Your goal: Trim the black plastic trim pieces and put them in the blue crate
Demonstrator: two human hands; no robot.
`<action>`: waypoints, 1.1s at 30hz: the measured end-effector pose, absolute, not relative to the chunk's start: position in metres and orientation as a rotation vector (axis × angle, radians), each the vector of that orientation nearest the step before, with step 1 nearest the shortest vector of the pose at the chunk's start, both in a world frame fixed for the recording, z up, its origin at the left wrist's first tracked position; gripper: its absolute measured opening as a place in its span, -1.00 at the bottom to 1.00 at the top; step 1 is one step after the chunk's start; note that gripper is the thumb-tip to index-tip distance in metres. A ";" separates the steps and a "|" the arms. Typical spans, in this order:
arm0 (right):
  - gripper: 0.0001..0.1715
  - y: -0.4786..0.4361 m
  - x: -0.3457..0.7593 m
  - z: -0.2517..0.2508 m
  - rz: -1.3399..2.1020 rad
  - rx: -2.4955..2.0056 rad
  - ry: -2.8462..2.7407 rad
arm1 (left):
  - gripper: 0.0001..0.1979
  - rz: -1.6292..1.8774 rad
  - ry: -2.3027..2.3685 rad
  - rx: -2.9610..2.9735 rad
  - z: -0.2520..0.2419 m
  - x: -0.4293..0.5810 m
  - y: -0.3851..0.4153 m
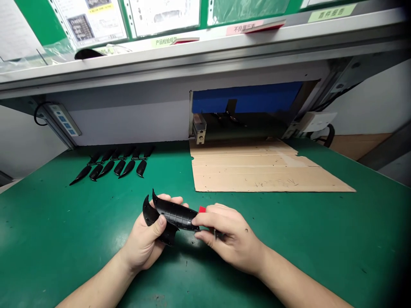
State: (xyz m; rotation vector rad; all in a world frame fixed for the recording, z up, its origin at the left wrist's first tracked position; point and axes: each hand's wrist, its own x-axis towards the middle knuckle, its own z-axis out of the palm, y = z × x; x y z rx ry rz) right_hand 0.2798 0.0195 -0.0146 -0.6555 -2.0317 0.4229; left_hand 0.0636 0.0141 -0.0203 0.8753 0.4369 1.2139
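Note:
My left hand [147, 239] is closed round two curved black plastic parts [173, 214] with pointed tips, thumb pressed on the lower one. My right hand [227, 237] pinches the right end of the upper part between thumb and forefinger. A small red tool [202, 209] and a dark tip show in this hand. Both hands hover just above the green mat [64, 239] near its front middle.
Several more black pointed parts [112, 164] lie in a row at the back left. A flat cardboard sheet [257, 171] covers the mat at the back right, before a dark opening [247, 115] in the grey panel. A shelf with papers runs overhead.

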 end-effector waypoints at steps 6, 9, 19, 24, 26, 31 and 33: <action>-0.76 0.021 0.280 -0.010 0.831 -0.685 -1.778 | -0.73 1.247 0.478 0.868 -0.019 0.061 0.016; -0.64 0.024 0.283 -0.010 0.849 -0.788 -1.665 | -0.72 1.268 0.489 0.865 -0.018 0.060 0.018; -0.90 0.015 0.272 -0.013 0.252 -0.790 -2.023 | -0.65 1.199 0.585 0.831 -0.019 0.071 0.014; -0.94 0.012 0.260 -0.014 0.473 -0.839 -1.836 | -0.70 1.243 0.664 0.689 -0.017 0.082 0.017; -0.95 0.010 0.251 -0.017 0.514 -0.874 -1.808 | -0.65 1.284 0.708 0.548 -0.016 0.083 0.021; -0.92 0.006 0.229 -0.029 0.551 -1.009 -1.972 | -0.58 1.317 0.604 0.292 -0.017 0.085 0.023; -0.92 0.006 0.228 -0.031 0.536 -1.019 -1.997 | -0.55 1.286 0.560 0.318 -0.017 0.085 0.024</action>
